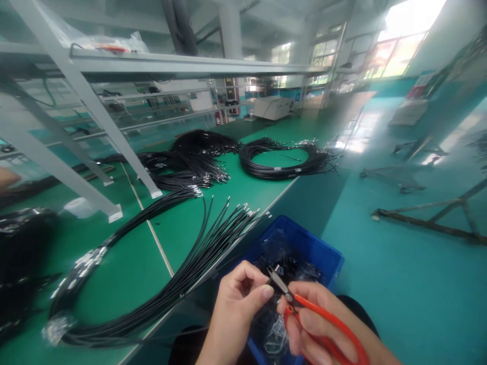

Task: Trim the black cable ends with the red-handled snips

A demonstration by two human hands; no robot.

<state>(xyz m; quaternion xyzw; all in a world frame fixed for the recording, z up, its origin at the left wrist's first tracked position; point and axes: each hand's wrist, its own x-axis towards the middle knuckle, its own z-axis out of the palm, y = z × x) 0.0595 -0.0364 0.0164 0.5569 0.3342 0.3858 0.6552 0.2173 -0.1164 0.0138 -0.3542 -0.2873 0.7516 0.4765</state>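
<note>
My left hand [238, 304] is closed in a pinch, thumb against forefinger, on what looks like the end of a thin black cable; most of it is hidden by the fingers. My right hand [310, 314] is wrapped round red-handled scissors [331, 324]. Their short metal blades point up and left, close to my left fingertips, and look slightly parted. Left of my hands, a looped bundle of black cables [182, 284] lies on the green table [144, 274], its silver-tipped ends fanned toward the table edge. Below both hands stands a blue bin [331, 256] holding clear plastic bags and dark pieces.
Farther along the table lie a coiled cable bundle [266, 172] and a heap of black cables [190, 162]. A white shelf frame [91, 111] rises from the table at left. Wheeled metal stands [426, 223] are on the floor at right.
</note>
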